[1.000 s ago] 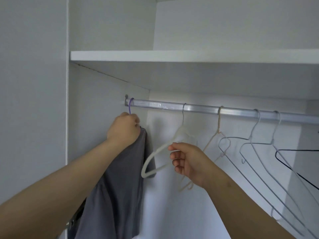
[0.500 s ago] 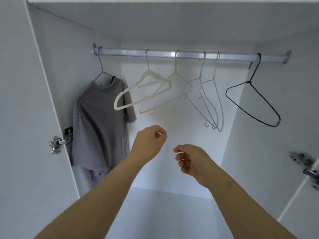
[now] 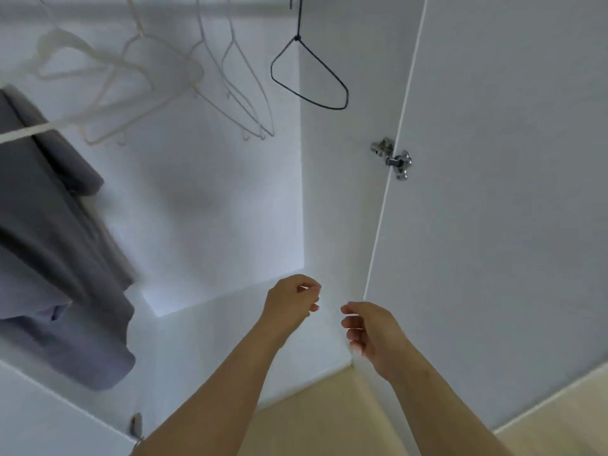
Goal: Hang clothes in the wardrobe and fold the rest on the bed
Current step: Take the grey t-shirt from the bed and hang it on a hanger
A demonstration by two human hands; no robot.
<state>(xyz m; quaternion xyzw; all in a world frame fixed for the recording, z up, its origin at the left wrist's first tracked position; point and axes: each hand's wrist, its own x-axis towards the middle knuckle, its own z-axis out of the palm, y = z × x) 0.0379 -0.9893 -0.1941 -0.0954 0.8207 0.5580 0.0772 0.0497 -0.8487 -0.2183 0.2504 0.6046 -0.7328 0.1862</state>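
One grey shirt [image 3: 59, 258] hung far left, leaving bare hangers [image 3: 297, 38] free. Left hand [image 3: 291, 301] and right hand [image 3: 370, 334] low, loosely curled, holding nothing, ready for the next piece.

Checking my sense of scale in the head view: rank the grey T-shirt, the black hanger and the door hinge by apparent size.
1. grey T-shirt, largest, though cut off at the left edge
2. black hanger
3. door hinge, smallest

The grey shirt [image 3: 59, 258] runs off the left edge; pale hangers [image 3: 62, 39] blur.
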